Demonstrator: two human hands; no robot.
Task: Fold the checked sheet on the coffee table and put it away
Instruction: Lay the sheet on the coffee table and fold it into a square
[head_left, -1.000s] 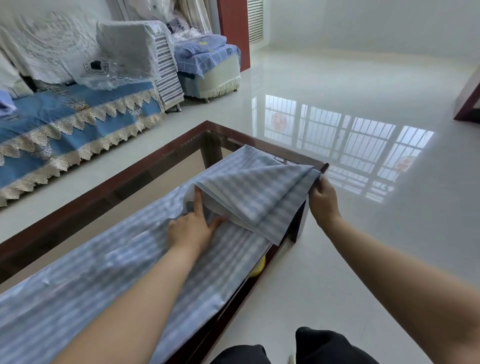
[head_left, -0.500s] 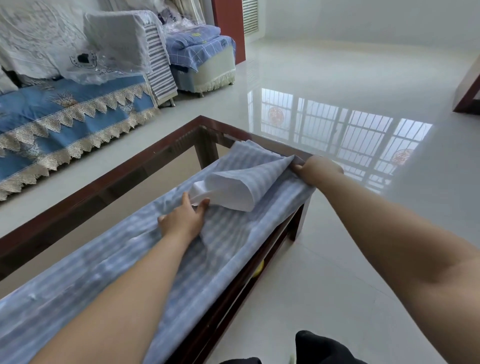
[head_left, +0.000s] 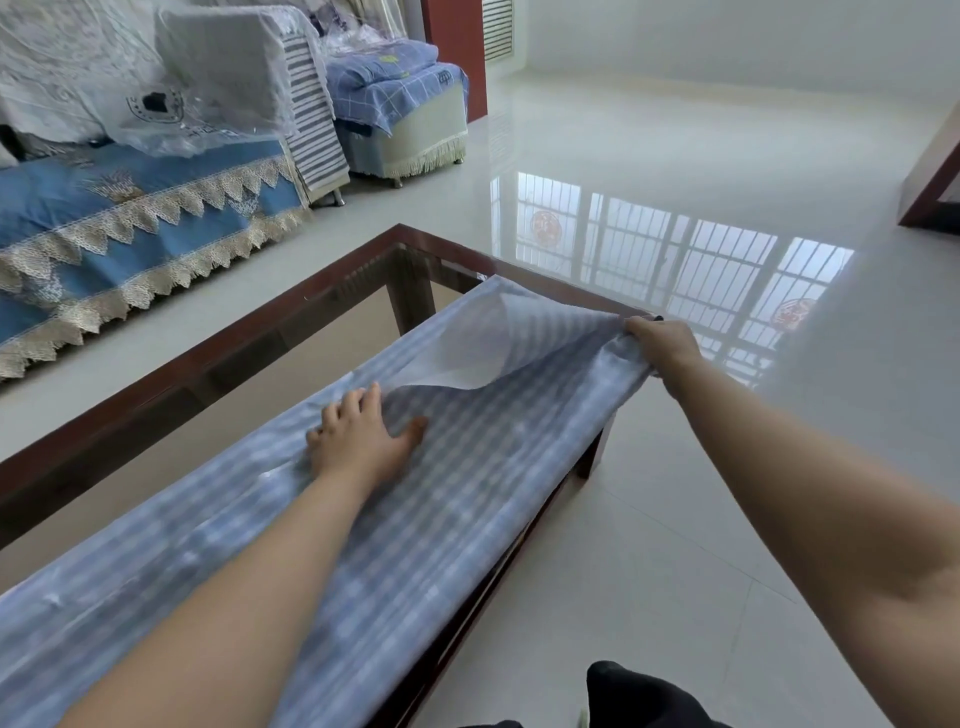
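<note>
The left hand (head_left: 363, 441) lies flat on the checked sheet (head_left: 441, 499), fingers spread and straight, pressing the cloth onto the desk (head_left: 218, 343). The right hand (head_left: 662, 345), at about two o'clock from the left, grips the sheet's far corner at the desk's far end, fingers curled round bunched cloth. Between the two hands a pale flap (head_left: 467, 343) of the sheet stands turned up, showing its underside. The sheet runs along the desk's near edge toward seven o'clock. At ten o'clock stands a sofa (head_left: 130, 218) with a blue lace-trimmed cover; a blue-checked footstool (head_left: 410, 104) sits at twelve. Glossy floor tiles (head_left: 675, 249) mirror a barred window. Both forearms reach forward, bare.
</note>
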